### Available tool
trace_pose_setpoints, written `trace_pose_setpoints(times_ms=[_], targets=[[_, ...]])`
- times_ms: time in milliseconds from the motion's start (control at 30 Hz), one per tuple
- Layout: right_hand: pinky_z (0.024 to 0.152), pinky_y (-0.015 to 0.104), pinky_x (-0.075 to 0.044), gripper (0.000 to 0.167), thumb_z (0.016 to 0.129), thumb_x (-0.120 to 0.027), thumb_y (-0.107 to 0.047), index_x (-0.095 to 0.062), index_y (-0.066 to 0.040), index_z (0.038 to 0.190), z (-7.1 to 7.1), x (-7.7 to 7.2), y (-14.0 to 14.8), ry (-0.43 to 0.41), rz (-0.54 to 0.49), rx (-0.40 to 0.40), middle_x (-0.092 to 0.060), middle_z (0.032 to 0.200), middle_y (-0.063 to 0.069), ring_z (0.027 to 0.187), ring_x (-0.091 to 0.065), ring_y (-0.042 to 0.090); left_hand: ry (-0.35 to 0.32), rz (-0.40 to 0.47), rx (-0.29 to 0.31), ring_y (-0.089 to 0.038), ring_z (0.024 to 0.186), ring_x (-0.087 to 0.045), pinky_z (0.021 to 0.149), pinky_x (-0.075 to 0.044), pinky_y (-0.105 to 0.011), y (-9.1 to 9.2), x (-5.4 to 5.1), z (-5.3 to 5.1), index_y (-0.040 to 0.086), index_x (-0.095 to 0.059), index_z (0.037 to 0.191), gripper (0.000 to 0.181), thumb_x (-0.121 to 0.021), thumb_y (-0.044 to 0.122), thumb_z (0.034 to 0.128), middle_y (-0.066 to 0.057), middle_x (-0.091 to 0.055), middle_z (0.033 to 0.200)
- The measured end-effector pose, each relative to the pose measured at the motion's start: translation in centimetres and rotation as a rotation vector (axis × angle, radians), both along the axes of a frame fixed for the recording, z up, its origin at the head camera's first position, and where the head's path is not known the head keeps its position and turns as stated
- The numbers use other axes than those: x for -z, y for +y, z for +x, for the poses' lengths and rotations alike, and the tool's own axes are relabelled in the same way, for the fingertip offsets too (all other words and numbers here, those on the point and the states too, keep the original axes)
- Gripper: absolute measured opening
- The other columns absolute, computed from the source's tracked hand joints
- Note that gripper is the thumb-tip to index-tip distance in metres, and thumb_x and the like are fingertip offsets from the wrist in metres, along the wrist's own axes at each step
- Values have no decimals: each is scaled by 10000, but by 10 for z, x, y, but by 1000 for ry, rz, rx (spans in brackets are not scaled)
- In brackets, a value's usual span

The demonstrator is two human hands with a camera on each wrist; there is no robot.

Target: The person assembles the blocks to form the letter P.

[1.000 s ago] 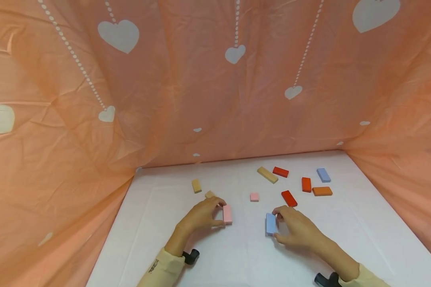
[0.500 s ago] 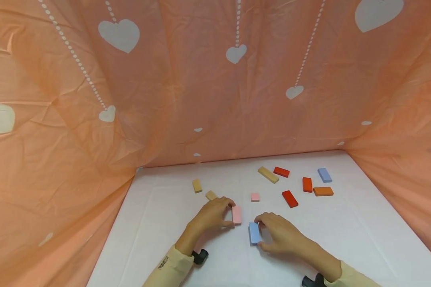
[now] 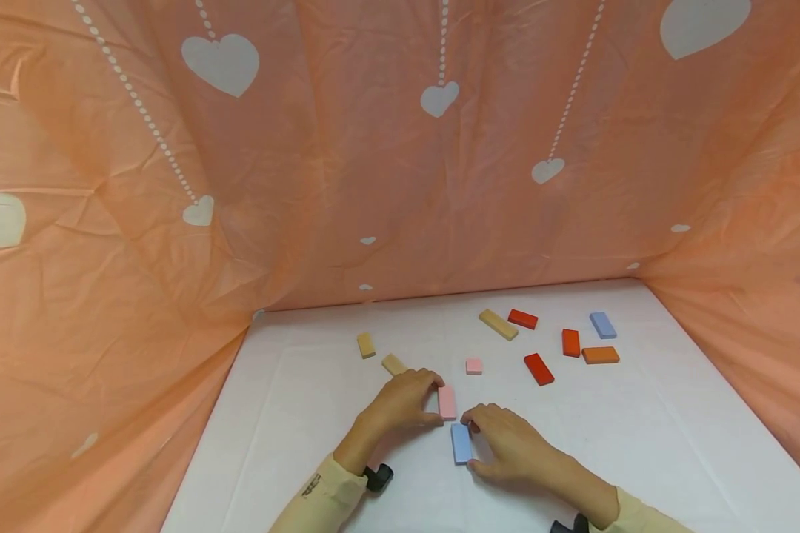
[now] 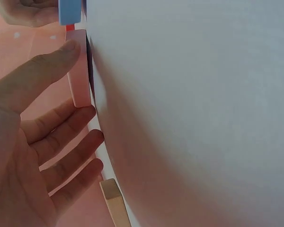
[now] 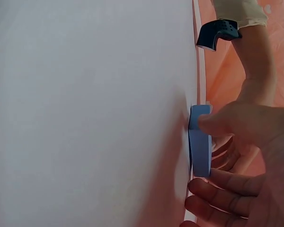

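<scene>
at the white tabletop [image 3: 293,429], left hand [image 3: 403,403] and right hand [image 3: 510,448] respectively pinch pink block [image 3: 447,404] and blue block [image 3: 461,444] by their ends, pink just beyond and slightly left of blue, both long axes running roughly near-to-far.

Soft, even light, diffuse shadows on the white tabletop [image 3: 673,444], dimmer wrist views.

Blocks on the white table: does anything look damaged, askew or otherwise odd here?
Nothing stands out. The loose blocks lie flat at mixed angles, with no visible damage. The left hand grips an oblong pink block, and the right hand grips the nearer blue block. The orange backdrop is creased, ordinary for a hanging sheet.
</scene>
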State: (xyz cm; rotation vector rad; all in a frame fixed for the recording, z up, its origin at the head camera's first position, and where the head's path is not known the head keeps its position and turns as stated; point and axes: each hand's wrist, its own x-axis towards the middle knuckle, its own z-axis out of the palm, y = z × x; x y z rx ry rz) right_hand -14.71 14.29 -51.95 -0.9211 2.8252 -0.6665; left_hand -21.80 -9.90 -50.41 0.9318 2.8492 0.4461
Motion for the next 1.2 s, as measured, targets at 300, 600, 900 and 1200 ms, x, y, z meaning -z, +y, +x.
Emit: trace_pose_setpoints(times_ms=[300, 600, 900, 1200], targets=[[960, 377, -578, 625, 847, -914, -416, -629, -118, 1316, 3, -2, 3, -93, -52, 60, -618, 1111, -84, 999, -550, 102, -9, 32, -4, -209, 1148, -666, 1026, -543, -375, -2, 0, -1, 141, -702, 1292, 537, -894, 432, 884, -5, -721, 1256], [944, 356, -565, 477, 846, -913, -452, -674, -182, 1157, 2, 0, 3, -82, -73, 70, -598, 1060, -131, 994, -538, 79, 10, 18, -1, -211, 1153, -658, 1016, -541, -377, -1, 3, -2, 147, -713, 1244, 450, -877, 396, 908, -1, -724, 1239], [917, 371, -553, 460, 832, -919, -464, -687, -188, 1118, 3, -1, -1, -60, -56, 83, -589, 1030, -130, 963, -525, 96, 34, 1, 11, -209, 1156, -647, 1020, -534, -371, 3, 3, 1, 152, -707, 1244, 453, -868, 416, 913, 8, -720, 1239], [859, 351, -528, 455, 818, -927, -480, -678, -193, 1068, 5, -1, -6, -32, -48, 100, -563, 971, -131, 921, -499, 85, 45, -13, 15, -220, 1172, -643, 1038, -526, -381, 4, 1, 4, 150, -699, 1254, 462, -859, 422, 917, -1, -713, 1255]])
